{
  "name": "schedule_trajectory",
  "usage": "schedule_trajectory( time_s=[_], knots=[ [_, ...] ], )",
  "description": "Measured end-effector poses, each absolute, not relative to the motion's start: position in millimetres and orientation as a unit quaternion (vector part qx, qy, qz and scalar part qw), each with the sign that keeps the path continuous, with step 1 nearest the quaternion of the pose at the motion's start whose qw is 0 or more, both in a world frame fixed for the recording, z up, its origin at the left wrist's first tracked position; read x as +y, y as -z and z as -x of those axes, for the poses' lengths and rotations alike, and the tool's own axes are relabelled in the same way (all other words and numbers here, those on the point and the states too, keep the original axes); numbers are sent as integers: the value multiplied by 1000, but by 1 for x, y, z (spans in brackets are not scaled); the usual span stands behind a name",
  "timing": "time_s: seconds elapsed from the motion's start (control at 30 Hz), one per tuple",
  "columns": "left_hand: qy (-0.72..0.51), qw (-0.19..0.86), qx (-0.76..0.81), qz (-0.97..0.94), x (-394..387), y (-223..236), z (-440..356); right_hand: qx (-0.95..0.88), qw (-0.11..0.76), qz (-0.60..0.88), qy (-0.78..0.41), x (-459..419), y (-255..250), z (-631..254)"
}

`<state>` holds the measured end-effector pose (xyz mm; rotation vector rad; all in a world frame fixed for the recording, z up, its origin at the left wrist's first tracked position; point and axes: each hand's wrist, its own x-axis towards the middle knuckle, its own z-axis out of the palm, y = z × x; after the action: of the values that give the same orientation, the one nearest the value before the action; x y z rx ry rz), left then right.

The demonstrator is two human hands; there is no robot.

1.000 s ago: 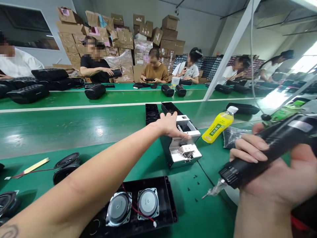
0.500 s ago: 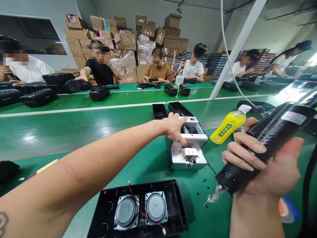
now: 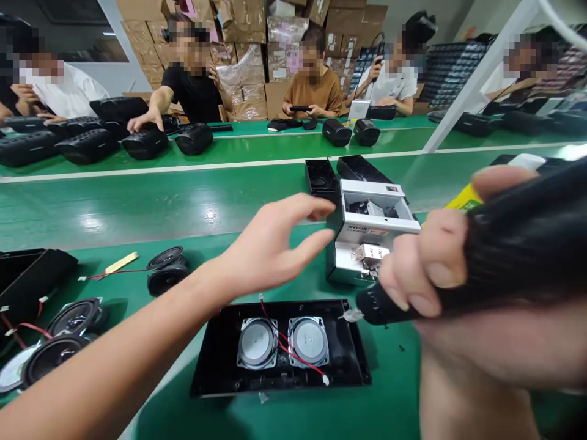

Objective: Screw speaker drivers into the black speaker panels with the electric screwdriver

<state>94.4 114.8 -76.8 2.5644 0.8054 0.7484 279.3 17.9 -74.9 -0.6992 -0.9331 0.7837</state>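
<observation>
My right hand (image 3: 440, 275) is wrapped round a black electric screwdriver (image 3: 518, 250); its tip, bound in clear plastic, points left near the far right corner of a black speaker panel (image 3: 215, 360). Two round speaker drivers, a left one (image 3: 257, 343) and a right one (image 3: 309, 341), sit in that panel with red and black wires across them. My left hand (image 3: 279, 247) hangs in the air above the panel's far edge, thumb and fingers apart, holding nothing. Just right of it stands a white and black screw feeder (image 3: 371, 223).
Loose speaker drivers (image 3: 76, 315) and a black housing (image 3: 36, 275) lie at the left. Behind the feeder are black casings (image 3: 321, 177). A yellow bottle (image 3: 465, 198) is partly hidden by my right hand. Across the green bench, several people sit among black speakers (image 3: 195, 139).
My left hand has come back from the screw feeder toward me and left. The screwdriver has swung left, its tip now by the panel. The view has tilted down.
</observation>
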Motion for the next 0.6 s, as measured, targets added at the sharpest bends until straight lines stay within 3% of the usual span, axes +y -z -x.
schedule_trajectory(
  time_s=[0.2, 0.4, 0.6],
  knots=[
    [-158, 213, 307, -914, 37, 125, -29, -463, 714, 266, -452, 24, 90, -247],
    [-101, 205, 307, -924, 17, 145, -32, -453, 724, 286, -435, 28, 96, -240],
    [-121, 80, 394, -908, 16, 140, -70, -473, 733, 290, -394, 25, 90, -248]
  ],
)
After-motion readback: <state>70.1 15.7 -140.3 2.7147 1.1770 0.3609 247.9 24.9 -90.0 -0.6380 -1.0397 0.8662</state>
